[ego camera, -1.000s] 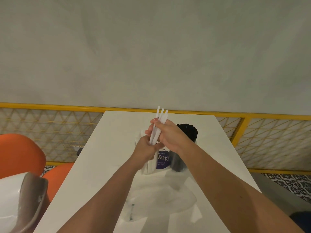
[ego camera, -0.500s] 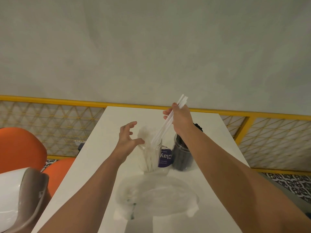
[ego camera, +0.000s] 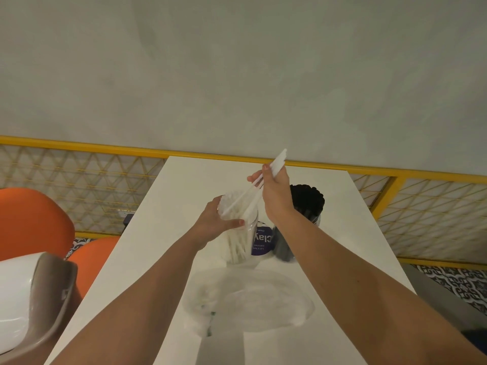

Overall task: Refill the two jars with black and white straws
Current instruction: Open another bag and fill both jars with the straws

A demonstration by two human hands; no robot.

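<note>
Now: white straws (ego camera: 278, 161) at the mouth of the clear jar (ego camera: 243, 242).
Thumb and fingers of the right hand (ego camera: 274, 196) pinch a small bunch of white straws, which slants with its lower tips in the jar's mouth and its upper ends toward the wall. The left hand (ego camera: 214, 222) curls round the jar's top, thumb on the near side. That jar stands mid-table (ego camera: 163, 233), already packed with white straws. Just right of it stands the black jar (ego camera: 307, 204), full of black straws and partly hidden by the right wrist. A purple label (ego camera: 261, 239) shows between them; what it sits on I cannot tell. A crumpled clear bag (ego camera: 250, 299) lies nearer the camera. Orange chairs (ego camera: 31, 222) stand left, and a yellow rail (ego camera: 79, 146) runs behind.
</note>
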